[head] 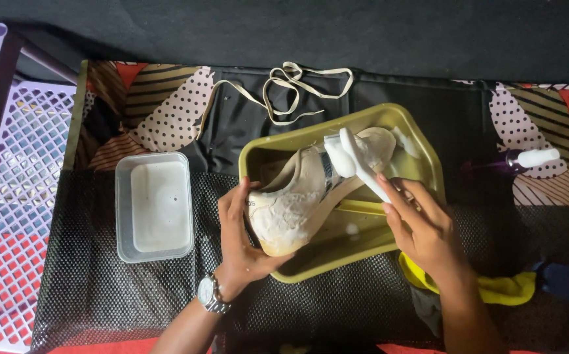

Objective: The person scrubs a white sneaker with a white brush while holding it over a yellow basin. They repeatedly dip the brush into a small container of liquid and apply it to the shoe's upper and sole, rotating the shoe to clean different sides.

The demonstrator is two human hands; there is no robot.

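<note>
A cream sneaker, soapy and without laces, lies on its side over an olive-green tray. My left hand, a watch on its wrist, grips the shoe's heel end. My right hand holds a white brush by its handle, and the foamy brush head rests on the upper part of the shoe.
A clear plastic tub of milky water stands left of the tray. Beige laces lie behind it. A yellow cloth sits by my right wrist, a white-capped bottle far right, and a lilac lattice basket at the left edge.
</note>
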